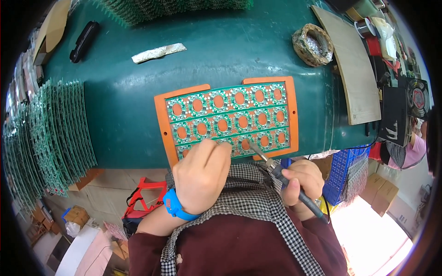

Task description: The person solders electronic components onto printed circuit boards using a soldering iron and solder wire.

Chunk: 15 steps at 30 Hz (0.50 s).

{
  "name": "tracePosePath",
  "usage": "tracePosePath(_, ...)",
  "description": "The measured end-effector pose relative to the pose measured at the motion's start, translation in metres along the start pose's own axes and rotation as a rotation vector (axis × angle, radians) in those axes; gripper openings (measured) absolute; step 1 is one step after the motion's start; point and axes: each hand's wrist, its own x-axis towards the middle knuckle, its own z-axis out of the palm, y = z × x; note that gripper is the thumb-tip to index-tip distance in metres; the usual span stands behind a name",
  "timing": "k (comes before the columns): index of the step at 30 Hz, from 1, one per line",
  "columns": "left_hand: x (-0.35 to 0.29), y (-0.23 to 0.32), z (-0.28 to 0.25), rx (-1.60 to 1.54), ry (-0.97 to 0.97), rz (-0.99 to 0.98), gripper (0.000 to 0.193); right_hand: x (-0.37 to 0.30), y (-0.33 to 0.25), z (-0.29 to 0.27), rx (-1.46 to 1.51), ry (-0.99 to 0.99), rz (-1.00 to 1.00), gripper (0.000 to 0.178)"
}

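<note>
Head view: left hand (202, 172) hides its fingers' grip; right-hand fingers (294, 177) clasp soldering iron (283, 177).

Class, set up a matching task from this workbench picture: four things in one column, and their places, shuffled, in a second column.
Things:
1. Orange rectangular holder with green circuit panel
2. Stack of green circuit panels
3. Grey-handled soldering iron
4. Blue plastic wristband

Places:
A. left table edge
B. left wrist
C. right hand
D. table middle

Pairs: 1-D, 2-A, 3-C, 4-B
</note>
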Motion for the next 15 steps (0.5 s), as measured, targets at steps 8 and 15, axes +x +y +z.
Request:
tracePosePath(8,0.016,-0.009,0.013,0.007,0.068,-0.066,0.015,0.023,0.011,0.014,-0.006,-0.044,0.0,0.009)
tracePosePath(15,0.022,-0.011,0.008,0.001,0.012,-0.015,0.014,0.025,0.01,0.01,-0.029,-0.091,0.006,0.009)
